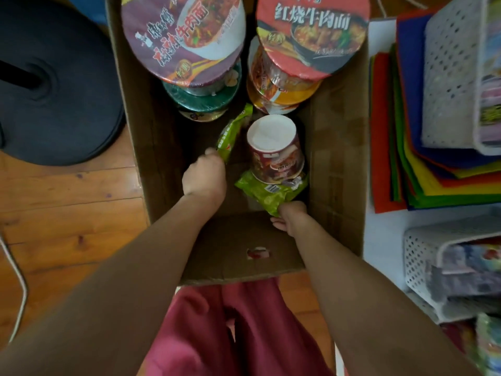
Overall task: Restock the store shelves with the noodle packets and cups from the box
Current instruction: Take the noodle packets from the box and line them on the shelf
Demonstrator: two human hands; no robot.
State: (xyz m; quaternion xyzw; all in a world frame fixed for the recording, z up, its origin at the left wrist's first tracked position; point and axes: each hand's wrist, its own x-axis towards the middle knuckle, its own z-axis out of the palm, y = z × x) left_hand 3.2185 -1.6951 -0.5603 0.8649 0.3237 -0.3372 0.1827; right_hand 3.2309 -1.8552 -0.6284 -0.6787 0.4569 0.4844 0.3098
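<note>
Both arms reach down into an open cardboard box [336,164]. My left hand [204,176] grips the corner of a green noodle packet [233,131] that stands on edge. My right hand [291,215] pinches the near edge of a second green packet [268,192] lying flat on the box floor. An upturned red noodle cup [275,149] stands on that flat packet. At the far end are a purple-lidded bowl [184,36] stacked on a green one [202,100], and a red-lidded bowl [311,33] on a yellow one [282,96].
The box sits on a wooden floor [67,213]. A black round base [54,85] lies to the left. On the right are white perforated baskets [450,85], a lower basket [423,256] with goods, and a stack of coloured felt sheets [401,158]. Red trousers [238,329] show below.
</note>
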